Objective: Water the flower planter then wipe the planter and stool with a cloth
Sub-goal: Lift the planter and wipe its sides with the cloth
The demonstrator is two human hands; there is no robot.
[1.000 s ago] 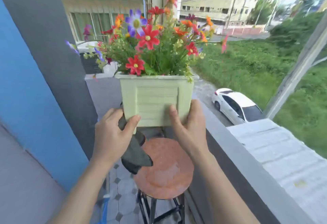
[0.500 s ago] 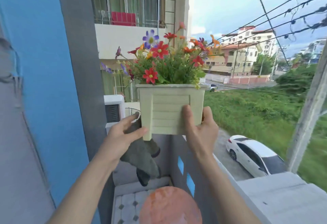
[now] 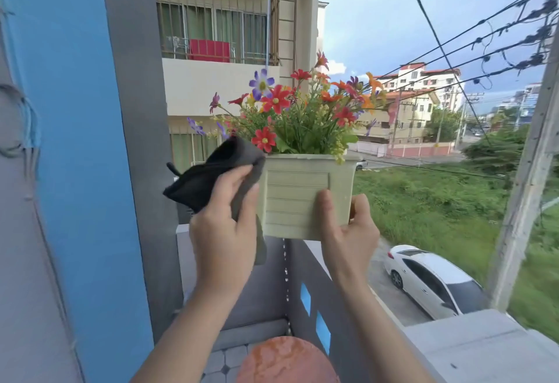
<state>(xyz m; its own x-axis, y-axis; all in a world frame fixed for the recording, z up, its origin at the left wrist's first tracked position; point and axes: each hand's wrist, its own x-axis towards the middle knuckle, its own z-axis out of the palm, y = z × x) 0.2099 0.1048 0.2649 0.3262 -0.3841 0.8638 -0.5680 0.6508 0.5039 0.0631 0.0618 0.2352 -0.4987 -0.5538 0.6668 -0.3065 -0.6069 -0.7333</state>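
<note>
A pale green square planter (image 3: 302, 198) full of red, orange and purple flowers (image 3: 299, 110) is held up in the air at chest height. My right hand (image 3: 348, 228) grips its lower right corner, thumb on the front face. My left hand (image 3: 223, 225) presses a dark grey cloth (image 3: 208, 171) against the planter's upper left side. Water drops (image 3: 285, 273) fall in a line from the planter's underside. The round reddish stool seat (image 3: 284, 361) sits far below, at the bottom edge of the view, wet on top.
A grey balcony wall (image 3: 338, 301) with blue cut-outs runs along the right, a grey pillar (image 3: 136, 140) and blue wall (image 3: 69, 140) stand on the left. Beyond the wall are a white car (image 3: 432, 283), grass, a pole and power lines.
The planter has been lifted off the stool and raised high. My left hand has brought the cloth from under the planter up to its upper left side. Water now drips from its base.
</note>
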